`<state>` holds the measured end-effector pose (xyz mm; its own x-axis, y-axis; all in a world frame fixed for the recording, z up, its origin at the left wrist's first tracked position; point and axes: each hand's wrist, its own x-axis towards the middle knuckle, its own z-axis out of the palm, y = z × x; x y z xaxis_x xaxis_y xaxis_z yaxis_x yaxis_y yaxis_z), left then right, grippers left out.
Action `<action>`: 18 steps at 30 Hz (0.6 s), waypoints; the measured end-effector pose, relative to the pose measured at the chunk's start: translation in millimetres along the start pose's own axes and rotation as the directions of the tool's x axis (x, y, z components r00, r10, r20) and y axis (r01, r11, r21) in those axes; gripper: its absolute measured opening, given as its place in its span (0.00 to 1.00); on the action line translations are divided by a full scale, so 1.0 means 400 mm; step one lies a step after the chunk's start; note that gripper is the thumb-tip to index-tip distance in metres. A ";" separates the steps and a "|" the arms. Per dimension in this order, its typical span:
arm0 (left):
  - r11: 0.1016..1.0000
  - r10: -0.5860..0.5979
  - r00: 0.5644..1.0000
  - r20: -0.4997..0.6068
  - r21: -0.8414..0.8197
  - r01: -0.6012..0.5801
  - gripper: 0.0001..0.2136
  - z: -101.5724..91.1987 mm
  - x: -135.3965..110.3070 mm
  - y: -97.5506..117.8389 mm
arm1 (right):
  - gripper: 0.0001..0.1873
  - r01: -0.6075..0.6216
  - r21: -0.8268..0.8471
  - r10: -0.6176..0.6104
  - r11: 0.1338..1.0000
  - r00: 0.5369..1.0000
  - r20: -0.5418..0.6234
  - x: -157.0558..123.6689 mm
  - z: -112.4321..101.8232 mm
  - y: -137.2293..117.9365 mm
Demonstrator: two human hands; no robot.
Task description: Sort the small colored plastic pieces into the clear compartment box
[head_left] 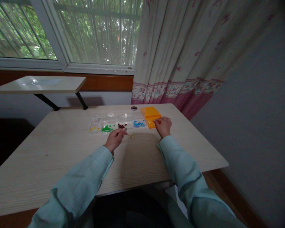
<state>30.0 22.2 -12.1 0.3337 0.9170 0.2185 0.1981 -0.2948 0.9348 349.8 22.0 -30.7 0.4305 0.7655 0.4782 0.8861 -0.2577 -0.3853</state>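
My left hand (pixel 115 139) is closed in a pinch on a thin stick-like tool whose tip rests by a small pale bit (pixel 131 136) on the wooden table (pixel 61 152). It sits just in front of a clear compartment box (pixel 117 123) holding yellow, green, dark red and blue beads. My right hand (pixel 163 126) is curled, with its fingertips pinched at the near edge of an orange tray (pixel 150 115) to the right of the box. What those fingers hold is too small to name.
A small white side table (pixel 39 84) stands behind the desk under the window. A patterned curtain (pixel 180 63) hangs at the back right. The desk's right edge drops off near a grey wall (pixel 258 126).
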 end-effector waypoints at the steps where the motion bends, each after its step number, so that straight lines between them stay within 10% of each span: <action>1: 1.000 0.001 1.000 -0.002 -0.002 -0.001 0.22 0.000 0.000 -0.002 | 0.17 0.004 -0.003 -0.004 1.000 1.000 -0.007 0.000 0.001 0.001; 18: 1.000 -0.013 1.000 0.003 -0.013 0.013 0.22 0.000 0.002 -0.014 | 0.18 0.009 0.008 -0.009 1.000 0.999 -0.047 0.001 -0.009 -0.007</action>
<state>29.3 24.6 -17.2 0.3342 0.9198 0.2054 0.1906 -0.2794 0.9410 348.0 20.9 -26.7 0.4305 0.7392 0.5179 0.8886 -0.2463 -0.3871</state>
